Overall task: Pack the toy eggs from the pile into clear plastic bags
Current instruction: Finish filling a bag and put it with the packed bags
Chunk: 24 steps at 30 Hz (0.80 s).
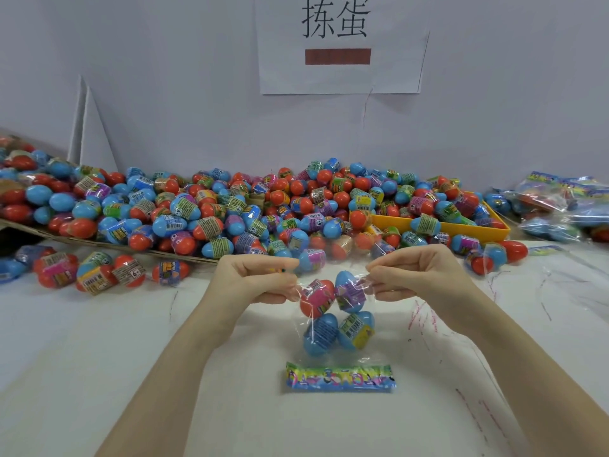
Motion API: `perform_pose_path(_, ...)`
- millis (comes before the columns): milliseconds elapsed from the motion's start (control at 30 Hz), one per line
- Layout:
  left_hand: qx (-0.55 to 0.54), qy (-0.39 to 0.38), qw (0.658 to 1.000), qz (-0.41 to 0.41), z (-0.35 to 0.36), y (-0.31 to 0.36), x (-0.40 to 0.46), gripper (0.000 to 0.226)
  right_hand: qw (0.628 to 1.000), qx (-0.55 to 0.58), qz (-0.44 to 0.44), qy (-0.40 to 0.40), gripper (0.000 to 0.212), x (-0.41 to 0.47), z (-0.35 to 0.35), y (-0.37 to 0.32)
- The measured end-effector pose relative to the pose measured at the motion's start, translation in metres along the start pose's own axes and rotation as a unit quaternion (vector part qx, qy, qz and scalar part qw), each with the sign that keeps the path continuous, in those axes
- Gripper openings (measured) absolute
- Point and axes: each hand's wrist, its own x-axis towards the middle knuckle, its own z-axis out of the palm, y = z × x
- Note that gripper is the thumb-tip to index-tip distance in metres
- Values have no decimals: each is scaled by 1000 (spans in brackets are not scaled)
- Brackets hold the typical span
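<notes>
While a white table top [99, 341] marked with thin coloured scribbles fills the near half of the view, a pale wall rises behind it, bearing a white paper sign [341, 44] with two black characters and a red-brown bar. Along the far edge of the table lies the wide pile of red and blue plastic toy eggs [204, 209], each banded with a printed wrapper; its left part rests on a flat brown cardboard sheet [108, 242], and its right part spills into a shallow yellow plastic tray [461, 227]. At the far right sits a heap of filled clear bags with printed header cards [566, 202]. A few loose eggs lie on the table at the left, just near of the cardboard.

At the centre, near of the pile, a clear plastic bag [337, 321] hangs upside down from both hands, its bright printed header strip [339, 377] resting on the table at the near end. Inside it sit four eggs: one red with a pink band and three blue. The left hand [260, 280] pinches the bag's open edge on the left with curled fingers, and the right hand [418, 275] pinches the same edge on the right.
</notes>
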Motion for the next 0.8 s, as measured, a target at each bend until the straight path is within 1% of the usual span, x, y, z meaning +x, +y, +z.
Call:
perform_pose_path(100,-12,-20,1000,-12,-2,-1,0,35,1000,8,-4,-3,22,0,-2,1)
perform_pose_path(200,-17,-22,999,-22,-4,-2,2,33,999,22,-6,-26,18,-1,-3,1)
perform_pose_path(233,-20,-24,999,-26,-5,-2,2,31,999,27,-9,-36,16,-1,-3,1)
perform_pose_path(300,-32,-38,998,-33,-6,-2,2,20,998,29,-19,-53,16,-3,-3,0)
perform_pose_path(333,-43,-45,997,-36,-6,-2,2,16,998,25,-27,-56,18,-3,-3,0)
perform_pose_path(400,-57,-56,996,-40,-7,-2,2,15,998,8,-38,-49,35,-2,-4,0)
perform_pose_path(467,-60,-64,995,-40,-8,-2,1,14,998,-9,-40,-47,42,-3,-4,-1)
perform_pose_path(633,-46,-74,996,-30,-9,0,0,13,998,-24,-43,-49,45,-4,-1,-4)
perform_pose_path(733,-31,-77,996,-27,-9,-1,1,20,997,-24,-55,-40,42,-5,0,-6)
perform_pose_path(800,-52,-68,996,-31,-8,-1,1,15,997,-30,-61,-32,41,-6,1,-6)
